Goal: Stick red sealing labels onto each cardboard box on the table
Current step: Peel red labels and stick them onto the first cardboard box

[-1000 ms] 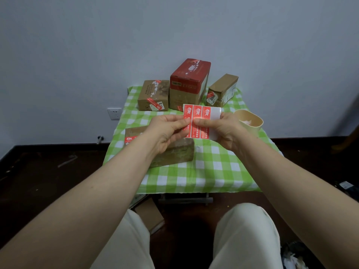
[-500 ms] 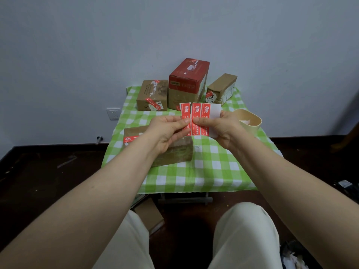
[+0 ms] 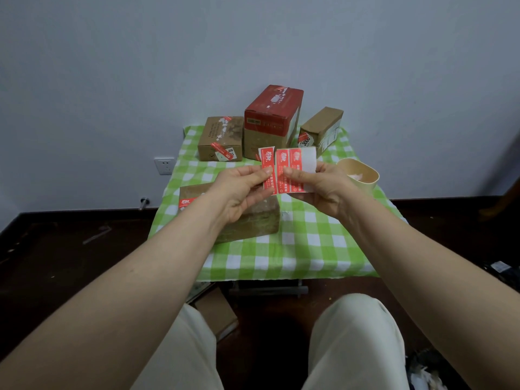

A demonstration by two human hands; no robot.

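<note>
My right hand point(image 3: 323, 190) holds a white backing sheet point(image 3: 308, 163) with two red labels on it, above the table. My left hand point(image 3: 239, 190) pinches a third red label point(image 3: 266, 164), peeled partly away from the sheet's left edge. Under my left hand lies a flat cardboard box point(image 3: 253, 220) with a red label at its left end. At the back stand a small brown box point(image 3: 221, 139), a tall red-topped box point(image 3: 270, 122) and a tilted brown box point(image 3: 320, 128), each with red stickers.
The table carries a green and white checked cloth point(image 3: 309, 249). A tan cup point(image 3: 358, 174) holding paper scraps stands to the right of my right hand. A cardboard box point(image 3: 216, 313) lies on the dark floor below the table edge. A wall socket point(image 3: 164, 166) is at left.
The leftmost red label has separated from the other two, pulled leftward by my left hand. Both hands and the sheet stay at about the same height over the table.
</note>
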